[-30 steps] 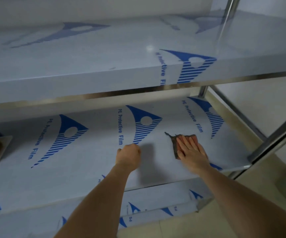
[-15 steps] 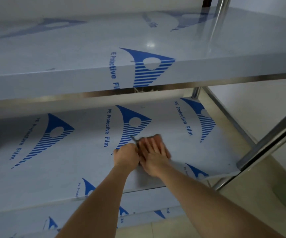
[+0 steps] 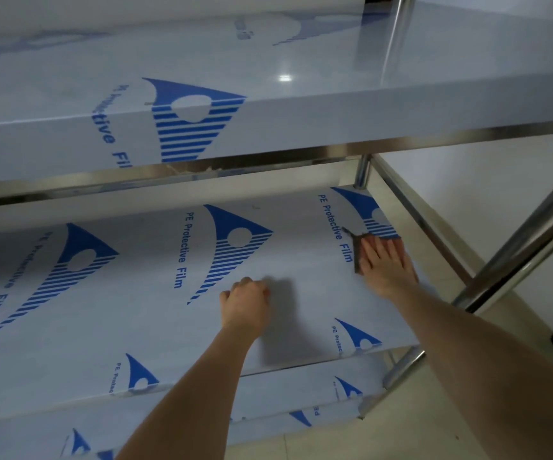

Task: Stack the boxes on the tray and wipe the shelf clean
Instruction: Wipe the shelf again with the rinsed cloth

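Across the left and middle of the frame lies the middle shelf (image 3: 109, 313), a flat sheet under pale film printed with blue triangles, running left to right, with another shelf (image 3: 268, 61) above it filling the upper half and a lower one showing at the bottom edge. No boxes or tray are in view. Just left of center, the left hand (image 3: 245, 305) rests knuckles-down on the shelf with its fingers curled into a loose fist, holding nothing that I can see. Further right, in the middle right of the frame, the right hand (image 3: 384, 263) lies flat, fingers spread and extended, pressing a dark grey cloth (image 3: 357, 257) against the shelf near its right end; only the cloth's left edge and one far corner peek out from under the palm. The cloth looks thin, soft and light, likely to bunch or slide on the slick film, so a flat palm over its middle seems the best hold. Its visible edge runs from near to far, with the loose corner pointing toward the upper left. At far right stand the metal posts (image 3: 517, 247) of the rack
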